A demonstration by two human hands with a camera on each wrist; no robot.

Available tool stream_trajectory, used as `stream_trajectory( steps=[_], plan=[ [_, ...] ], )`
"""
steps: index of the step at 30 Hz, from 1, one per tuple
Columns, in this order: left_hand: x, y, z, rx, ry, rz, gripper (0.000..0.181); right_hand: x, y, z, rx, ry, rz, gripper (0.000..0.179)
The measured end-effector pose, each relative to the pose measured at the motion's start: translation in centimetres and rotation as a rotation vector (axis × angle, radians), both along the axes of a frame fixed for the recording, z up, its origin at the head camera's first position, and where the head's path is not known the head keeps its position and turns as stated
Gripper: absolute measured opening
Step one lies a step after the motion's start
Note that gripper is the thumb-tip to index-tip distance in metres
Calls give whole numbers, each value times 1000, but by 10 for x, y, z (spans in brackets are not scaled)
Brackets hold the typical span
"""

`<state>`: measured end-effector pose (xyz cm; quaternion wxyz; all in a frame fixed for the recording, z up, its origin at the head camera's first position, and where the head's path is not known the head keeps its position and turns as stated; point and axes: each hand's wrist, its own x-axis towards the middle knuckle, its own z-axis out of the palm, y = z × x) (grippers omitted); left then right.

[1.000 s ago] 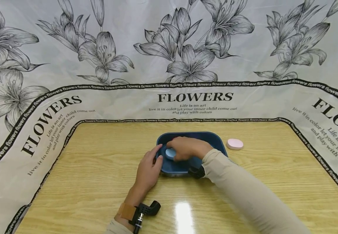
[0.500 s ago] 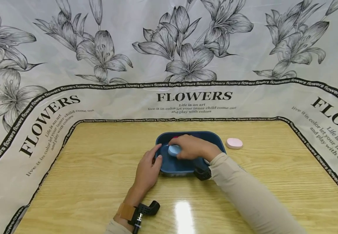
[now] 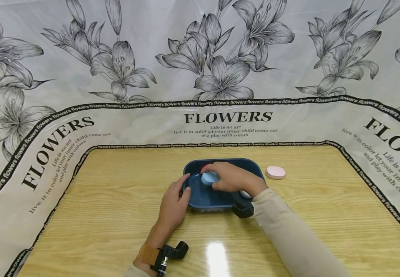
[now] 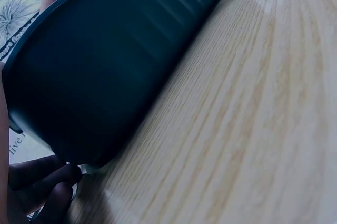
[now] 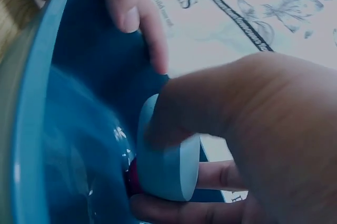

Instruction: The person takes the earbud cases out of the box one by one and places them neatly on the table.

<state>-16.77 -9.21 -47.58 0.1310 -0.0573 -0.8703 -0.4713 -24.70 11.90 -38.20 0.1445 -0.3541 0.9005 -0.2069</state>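
A deep blue rectangular basin [image 3: 203,200] stands on the wooden table. My left hand [image 3: 173,202] grips its left end, thumb and forefinger over the rim; in the left wrist view the other fingers [image 4: 45,184] curl against the outside near the base. Inside the basin, my right hand [image 3: 232,177] pinches a light blue oval bar [image 3: 209,178], soap-like with bevelled edges. The right wrist view shows the bar [image 5: 166,166] tipped on edge between thumb and fingers. A red thing [image 3: 203,167] lies behind it, mostly hidden. Something white [image 3: 245,194] shows partly under my right wrist.
A pale pink oval bar [image 3: 275,172] lies on the table just right of the basin. Behind the table hangs a white flower-printed cloth [image 3: 227,123], which also runs along both sides. A black camera mount [image 3: 175,250] sits on the left wrist.
My right hand has drawn the light blue bar a little rightward, away from the basin's left end. More of the red thing was uncovered. My left hand has kept its place.
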Motion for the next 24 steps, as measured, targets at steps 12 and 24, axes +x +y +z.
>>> stream_trajectory(
  steps=[12,24],
  plan=[
    [0,4,1,3,-12,-6,42,11,15,-8,-148,-11,-89,36],
    [2,4,2,-2,-15,13,42,19,25,-8,-185,81,-209,45]
  ],
)
